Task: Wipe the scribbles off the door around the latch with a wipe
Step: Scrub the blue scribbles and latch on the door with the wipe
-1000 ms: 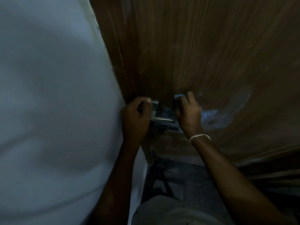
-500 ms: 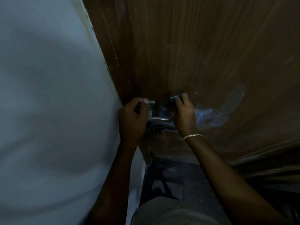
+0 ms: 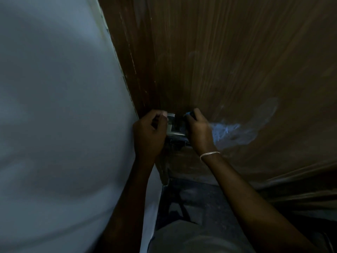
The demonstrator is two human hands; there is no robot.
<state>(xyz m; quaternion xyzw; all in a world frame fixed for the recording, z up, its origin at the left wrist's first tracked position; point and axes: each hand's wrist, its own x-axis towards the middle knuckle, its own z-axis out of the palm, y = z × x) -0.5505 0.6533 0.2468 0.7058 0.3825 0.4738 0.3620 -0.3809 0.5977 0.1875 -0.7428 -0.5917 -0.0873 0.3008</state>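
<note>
Scribbles remain: we see a pale bluish smear (image 3: pixel 235 130) on the dark brown wooden door (image 3: pixel 228 61) just right of the square metal latch (image 3: pixel 173 126), so we judge the job unfinished. Our left hand (image 3: pixel 148 133) curls closed on the latch's left edge. Our right hand (image 3: pixel 197 130), touching the latch's right side, pinches a small blue wipe (image 3: pixel 189 114) against the wood above it.
</note>
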